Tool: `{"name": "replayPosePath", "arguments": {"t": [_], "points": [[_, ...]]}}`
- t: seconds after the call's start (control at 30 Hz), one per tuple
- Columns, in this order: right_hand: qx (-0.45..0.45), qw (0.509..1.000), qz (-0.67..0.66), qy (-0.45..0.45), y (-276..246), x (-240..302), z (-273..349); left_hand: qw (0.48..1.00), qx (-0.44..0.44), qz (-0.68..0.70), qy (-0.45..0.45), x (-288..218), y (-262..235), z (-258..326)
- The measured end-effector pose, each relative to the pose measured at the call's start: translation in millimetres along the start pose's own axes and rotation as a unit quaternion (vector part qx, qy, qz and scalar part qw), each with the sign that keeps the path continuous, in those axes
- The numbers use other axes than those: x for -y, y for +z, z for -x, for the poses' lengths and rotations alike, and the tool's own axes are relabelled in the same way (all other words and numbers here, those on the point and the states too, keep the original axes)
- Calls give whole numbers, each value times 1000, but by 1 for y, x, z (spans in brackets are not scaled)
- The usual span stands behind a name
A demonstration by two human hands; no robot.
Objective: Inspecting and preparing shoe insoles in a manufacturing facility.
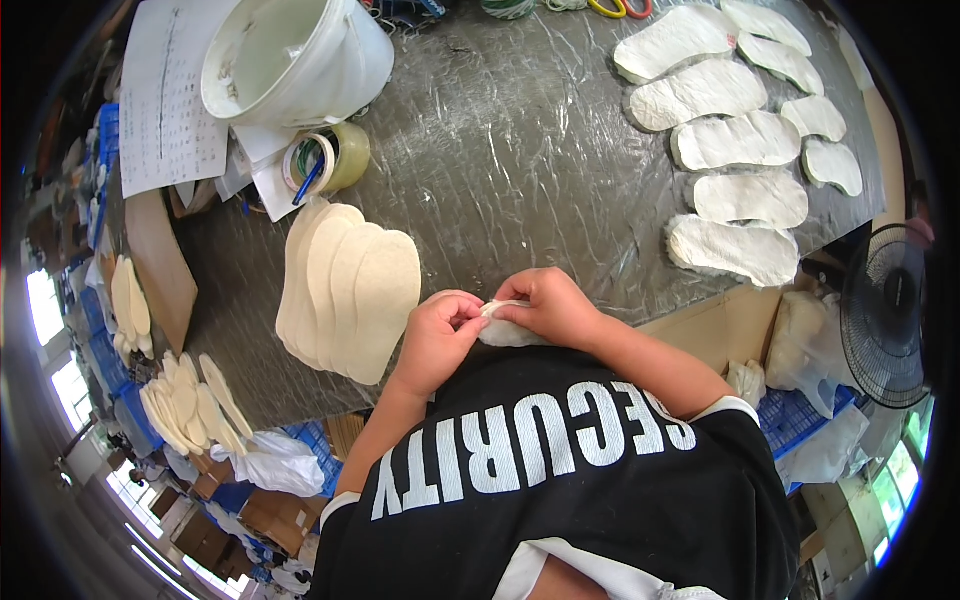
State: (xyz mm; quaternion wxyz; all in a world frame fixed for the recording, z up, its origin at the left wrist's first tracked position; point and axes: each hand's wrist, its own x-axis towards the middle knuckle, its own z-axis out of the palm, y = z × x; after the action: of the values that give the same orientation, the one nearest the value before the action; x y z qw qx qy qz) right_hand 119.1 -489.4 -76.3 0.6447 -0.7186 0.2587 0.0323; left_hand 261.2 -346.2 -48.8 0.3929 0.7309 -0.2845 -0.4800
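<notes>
Close to my body, at the table's near edge, both hands pinch a soft white piece (pixel 512 334). It looks like one of the white insoles, though fingers and shirt hide much of it. My left hand (pixel 438 335) has thumb and forefinger closed on its left end. From the other side, my right hand (pixel 552 303) grips the top edge, its fingertips almost meeting the left ones. Left of my hands lies a fanned stack of cream felt insoles (pixel 385 290). White padded insoles (pixel 738 140) lie in two rows at the far right.
At the back left stand a white bucket (pixel 360 65), tape rolls (pixel 350 157) with a blue pen, and a written sheet (pixel 170 110). Scissors (pixel 622 8) lie at the far edge. A black fan (pixel 883 315) stands right of the table (pixel 500 150). More insoles (pixel 190 405) are lower left.
</notes>
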Motion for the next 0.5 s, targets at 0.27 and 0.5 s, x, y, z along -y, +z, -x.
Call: {"name": "replayPosePath", "arguments": {"t": [0.27, 0.5], "points": [[37, 991, 122, -48, -3, 7, -3, 998, -41, -32, 25, 9, 7, 4], [23, 1000, -17, -2, -21, -6, 7, 974, 8, 223, -45, 3, 3, 8]]}}
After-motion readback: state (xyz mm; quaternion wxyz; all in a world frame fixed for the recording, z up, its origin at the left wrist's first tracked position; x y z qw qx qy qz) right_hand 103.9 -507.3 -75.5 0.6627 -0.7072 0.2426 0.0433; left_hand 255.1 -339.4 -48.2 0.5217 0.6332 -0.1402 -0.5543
